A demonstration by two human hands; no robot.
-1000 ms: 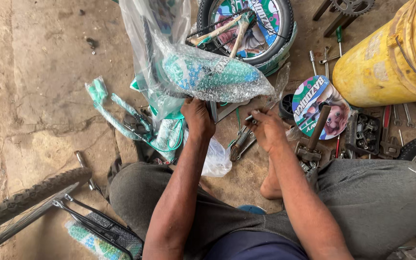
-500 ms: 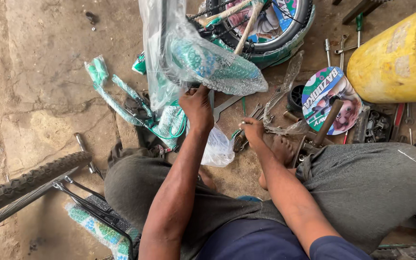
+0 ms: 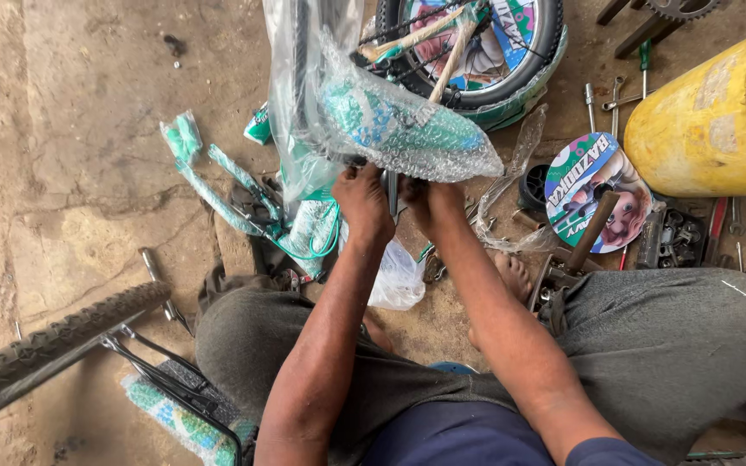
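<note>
A teal bicycle frame part wrapped in bubble wrap and clear plastic (image 3: 390,125) stands in front of me on the dirt floor. My left hand (image 3: 363,203) grips its lower end from the left. On the right side of the same lower end, my right hand (image 3: 432,203) is closed, with a thin metal piece (image 3: 392,192) between the two hands. Behind the frame lies a small bicycle wheel (image 3: 511,73) with a black tyre. My knees in grey trousers sit on either side.
A yellow drum (image 3: 710,129) stands at the right, with wrenches (image 3: 602,99) and a round printed disc (image 3: 593,185) beside it. Plastic-wrapped teal parts (image 3: 243,203) lie left. A knobbly tyre (image 3: 53,341) and black rack (image 3: 174,380) sit at bottom left. A clear bag (image 3: 395,276) lies below my hands.
My right hand has moved left, off the tools on the ground, up to the wrapped frame's lower end beside my left hand. The view has shifted closer.
</note>
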